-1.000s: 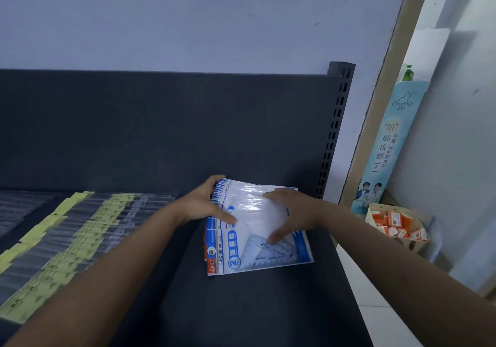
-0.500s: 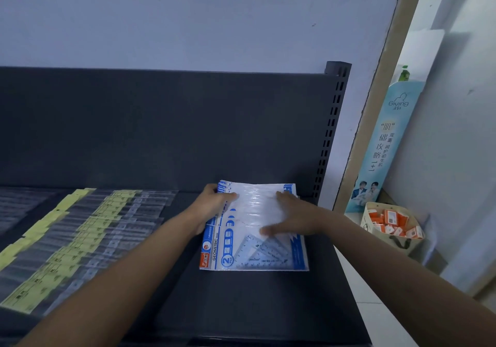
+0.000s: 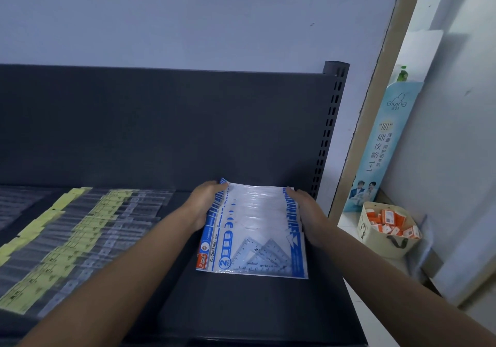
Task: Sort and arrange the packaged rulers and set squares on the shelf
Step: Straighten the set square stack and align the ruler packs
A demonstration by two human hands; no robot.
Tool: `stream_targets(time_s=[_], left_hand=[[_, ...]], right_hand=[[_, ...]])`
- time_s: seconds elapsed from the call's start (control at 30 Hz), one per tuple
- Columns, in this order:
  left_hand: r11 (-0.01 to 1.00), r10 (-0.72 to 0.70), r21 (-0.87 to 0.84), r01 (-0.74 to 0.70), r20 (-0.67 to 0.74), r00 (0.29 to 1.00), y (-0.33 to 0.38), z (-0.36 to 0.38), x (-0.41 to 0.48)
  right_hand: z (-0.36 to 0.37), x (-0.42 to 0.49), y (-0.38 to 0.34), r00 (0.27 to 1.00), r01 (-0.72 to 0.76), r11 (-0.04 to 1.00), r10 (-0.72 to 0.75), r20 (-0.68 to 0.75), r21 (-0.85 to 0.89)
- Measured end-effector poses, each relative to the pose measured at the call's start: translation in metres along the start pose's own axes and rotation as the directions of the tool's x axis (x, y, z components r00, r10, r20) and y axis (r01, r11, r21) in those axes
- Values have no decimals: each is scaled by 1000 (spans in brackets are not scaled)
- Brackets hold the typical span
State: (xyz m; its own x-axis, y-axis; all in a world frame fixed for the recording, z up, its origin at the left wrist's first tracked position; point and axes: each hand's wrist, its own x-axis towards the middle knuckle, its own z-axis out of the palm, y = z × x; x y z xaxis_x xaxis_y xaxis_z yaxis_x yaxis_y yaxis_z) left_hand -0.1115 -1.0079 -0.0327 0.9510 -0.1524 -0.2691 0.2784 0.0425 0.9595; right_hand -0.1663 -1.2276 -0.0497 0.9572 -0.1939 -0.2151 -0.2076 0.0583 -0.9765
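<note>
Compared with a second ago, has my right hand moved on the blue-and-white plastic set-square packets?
Yes. The right hand slid right, off the packets' top to their right edge, nearer the dark perforated metal shelf upright.

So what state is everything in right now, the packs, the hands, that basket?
Set square packs: fanned stack, flat on the shelf.
Left hand: presses the stack's left edge.
Right hand: presses the stack's right edge.
Ruler packs: overlapping rows, lying flat.
Basket: open-topped, holding orange boxes.

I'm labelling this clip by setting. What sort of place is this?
Likely a small stationery shop: a dark gondola shelf with slotted upright, a stack of set square packs, and rows of packaged rulers.
</note>
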Motion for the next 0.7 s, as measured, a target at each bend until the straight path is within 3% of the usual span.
stream_targets(time_s=[0.1,0.3,0.47,0.7], left_hand=[[1000,-13,-11,12,-149,989,2,-3,11],[992,5,121,27,-258,966,6,-2,30],[984,57,175,-15,-239,969,7,-7,34],[966,54,257,-7,-175,983,8,-14,35]], right_hand=[[-9,4,-6,998,-13,1000,12,-64,-10],[-8,17,-21,988,-81,997,78,-133,-19],[-7,25,-18,979,-55,998,46,-201,-40],[-9,29,-19,988,-36,995,22,-152,-94]])
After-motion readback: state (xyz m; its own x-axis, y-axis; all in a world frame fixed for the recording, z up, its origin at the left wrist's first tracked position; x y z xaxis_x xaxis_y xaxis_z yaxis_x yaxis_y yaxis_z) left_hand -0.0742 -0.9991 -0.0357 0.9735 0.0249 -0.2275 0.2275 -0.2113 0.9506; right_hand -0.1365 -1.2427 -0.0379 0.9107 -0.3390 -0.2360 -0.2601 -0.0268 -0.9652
